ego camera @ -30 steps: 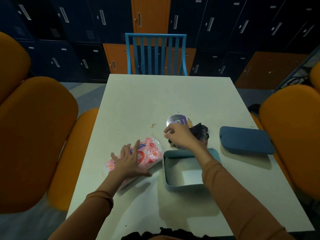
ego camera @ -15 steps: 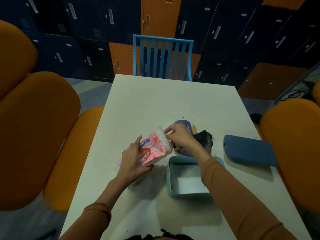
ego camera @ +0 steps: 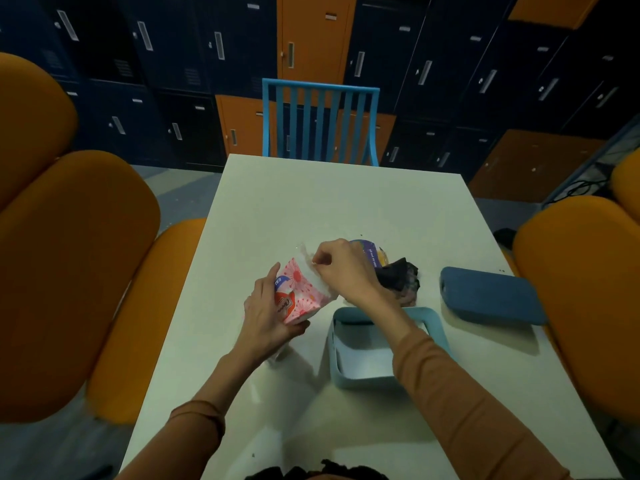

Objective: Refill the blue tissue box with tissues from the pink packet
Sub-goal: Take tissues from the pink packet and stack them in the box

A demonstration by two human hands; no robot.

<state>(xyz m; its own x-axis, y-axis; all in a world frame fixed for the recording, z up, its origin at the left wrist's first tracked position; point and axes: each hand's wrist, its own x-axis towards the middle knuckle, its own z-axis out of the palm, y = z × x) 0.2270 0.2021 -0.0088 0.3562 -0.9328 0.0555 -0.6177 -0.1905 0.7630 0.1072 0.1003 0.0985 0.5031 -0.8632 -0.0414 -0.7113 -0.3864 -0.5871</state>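
Observation:
My left hand (ego camera: 266,315) grips the pink tissue packet (ego camera: 299,292) from below and holds it tilted above the white table (ego camera: 346,202). My right hand (ego camera: 341,268) pinches the clear plastic end of the packet at its upper right. The open light-blue tissue box (ego camera: 434,323) sits on the table just right of the packet, under my right forearm, with a thin white layer at its bottom. Its dark blue lid (ego camera: 490,296) lies flat further right.
A round purple-and-yellow object (ego camera: 369,252) and a crumpled black cloth (ego camera: 401,278) lie behind my right hand. Orange padded chairs (ego camera: 79,271) flank the table on both sides, a blue slatted chair (ego camera: 320,123) stands at the far end, and lockers fill the background.
My left hand went from pressing the packet flat on the table to gripping and lifting it. My right hand moved onto the packet's plastic end and pinches it.

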